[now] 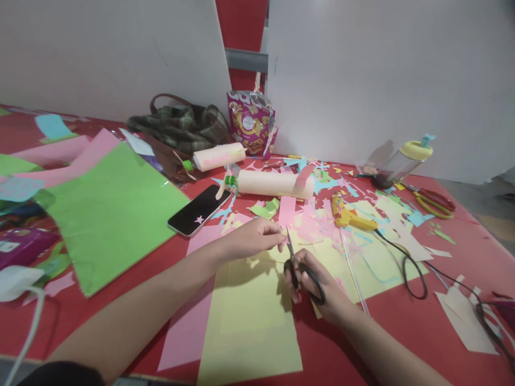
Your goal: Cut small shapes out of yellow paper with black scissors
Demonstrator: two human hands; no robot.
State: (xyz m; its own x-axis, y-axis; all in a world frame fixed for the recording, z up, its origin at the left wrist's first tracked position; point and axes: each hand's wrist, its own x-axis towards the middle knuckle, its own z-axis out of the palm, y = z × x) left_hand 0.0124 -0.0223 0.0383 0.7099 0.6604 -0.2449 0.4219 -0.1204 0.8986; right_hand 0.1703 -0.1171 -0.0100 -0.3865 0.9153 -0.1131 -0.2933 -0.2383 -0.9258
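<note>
In the head view my right hand [316, 284] grips black-handled scissors [293, 256], fingers through the loops and blades pointing up and away. My left hand [257, 236] is closed in a pinch beside the blade tips. A tiny pink scrap seems to be between its fingertips, too small to name surely. Below both hands lies a pale yellow paper sheet [253, 321], partly over a pink sheet [187, 316]. Just beyond them is a paper-wrapped bottle [269, 184] with a green cap, lying on its side. A phone [197, 212] with a small pink star [199, 220] on it lies left of it.
A yellow glue gun [354, 217] with a black cord lies right, among paper scraps. Large green paper [112, 214] covers the left. Behind are another wrapped bottle [221, 156], a purple snack bag [252, 124] and a plaid bag [181, 126]. A clear bottle [404, 163] leans at right.
</note>
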